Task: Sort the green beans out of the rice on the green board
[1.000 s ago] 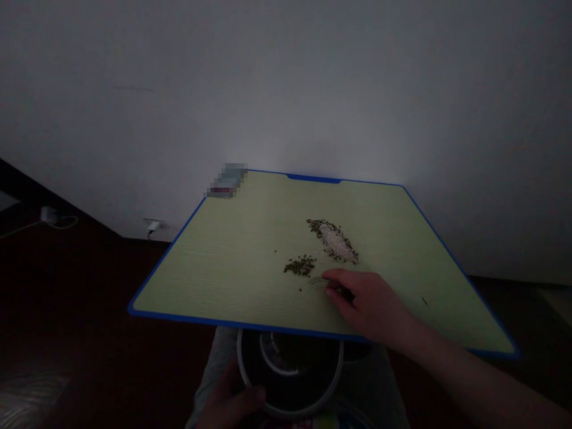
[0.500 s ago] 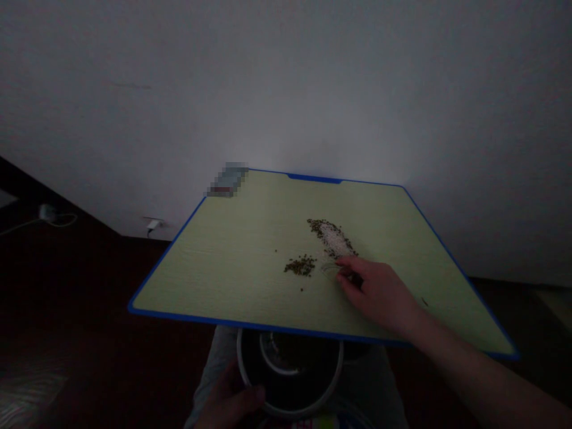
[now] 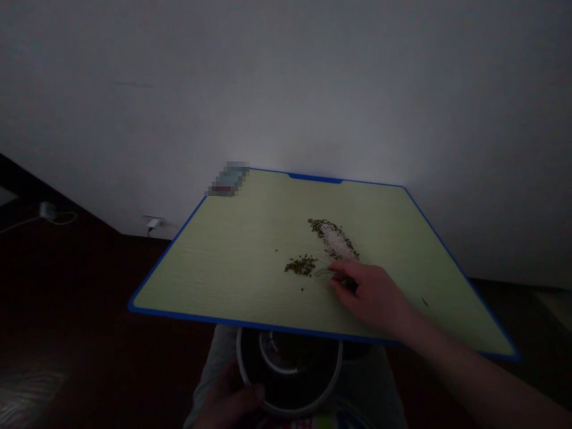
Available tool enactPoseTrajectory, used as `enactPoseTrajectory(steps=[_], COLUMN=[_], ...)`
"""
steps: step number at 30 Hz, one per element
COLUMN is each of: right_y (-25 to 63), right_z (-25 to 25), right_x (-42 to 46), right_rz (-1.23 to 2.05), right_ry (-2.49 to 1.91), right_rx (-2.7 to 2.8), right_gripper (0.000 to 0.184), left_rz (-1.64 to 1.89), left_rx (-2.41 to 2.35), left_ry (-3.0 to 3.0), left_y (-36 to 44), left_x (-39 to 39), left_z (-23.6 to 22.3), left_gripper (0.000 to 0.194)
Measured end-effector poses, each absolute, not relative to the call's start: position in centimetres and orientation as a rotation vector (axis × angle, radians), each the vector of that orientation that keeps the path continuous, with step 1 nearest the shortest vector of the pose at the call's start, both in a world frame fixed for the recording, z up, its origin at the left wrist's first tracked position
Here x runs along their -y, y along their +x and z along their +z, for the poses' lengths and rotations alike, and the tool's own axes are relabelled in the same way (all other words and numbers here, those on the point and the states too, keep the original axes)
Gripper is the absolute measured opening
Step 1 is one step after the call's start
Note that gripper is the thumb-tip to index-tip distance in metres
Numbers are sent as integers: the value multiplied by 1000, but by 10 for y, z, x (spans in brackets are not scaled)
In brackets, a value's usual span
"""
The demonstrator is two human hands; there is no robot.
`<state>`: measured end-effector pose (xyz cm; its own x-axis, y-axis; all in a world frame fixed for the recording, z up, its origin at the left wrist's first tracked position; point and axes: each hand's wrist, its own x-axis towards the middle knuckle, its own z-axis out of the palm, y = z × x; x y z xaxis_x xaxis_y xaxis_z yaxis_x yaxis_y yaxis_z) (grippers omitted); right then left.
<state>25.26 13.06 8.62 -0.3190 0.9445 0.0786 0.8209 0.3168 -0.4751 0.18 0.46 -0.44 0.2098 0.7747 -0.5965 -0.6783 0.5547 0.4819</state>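
My right hand (image 3: 370, 295) is closed over the folding table (image 3: 214, 274), pinching a thin, pale fork-like tool (image 3: 322, 273) with curved tines; its exact kind is unclear in the dim light. Just left of the tool lies a small heap of dark greenish beans (image 3: 300, 266). Beyond the fingers is a longer pile of white grains (image 3: 338, 240), edged with more beans. Below the near table edge, my left hand (image 3: 236, 396) grips the rim of a round, dark-inside pot (image 3: 308, 390) at my lap. Another round rim shows inside the pot; its contents are too dark to tell.
A pixelated flat object (image 3: 229, 179) rests on the table's far left corner. A white plug (image 3: 154, 224) sits in the wall (image 3: 286, 89) behind. One small dark sliver (image 3: 425, 302) lies right of my forearm, and stray beans dot the tabletop.
My right hand and the tool have shifted slightly left and nearer to me, closer to the small bean heap. My left hand stays on the pot.
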Motion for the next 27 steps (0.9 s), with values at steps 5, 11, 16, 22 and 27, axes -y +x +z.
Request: enactPoseTrajectory(steps=[5, 11, 16, 22, 27], right_y=[245, 256, 268, 265, 255], right_z=[85, 85, 87, 87, 85], right_x=[-134, -140, -143, -141, -141], right_rz=[408, 384, 340, 431, 426], right_ry=[-1619, -1699, -1743, -1651, -1615], right_rx=[2238, 2183, 2168, 2189, 2228], right_gripper=[27, 29, 28, 28, 29], left_rz=[1008, 1017, 1015, 1013, 1010], left_rx=[-875, -932, -899, -911, -905], left_ry=[115, 94, 95, 101, 109], left_y=[0, 0, 1, 0, -1], left_x=[-3, 0, -2, -2, -1], left_z=[-10, -19, -13, -13, -12], left_gripper=[98, 93, 88, 90, 96])
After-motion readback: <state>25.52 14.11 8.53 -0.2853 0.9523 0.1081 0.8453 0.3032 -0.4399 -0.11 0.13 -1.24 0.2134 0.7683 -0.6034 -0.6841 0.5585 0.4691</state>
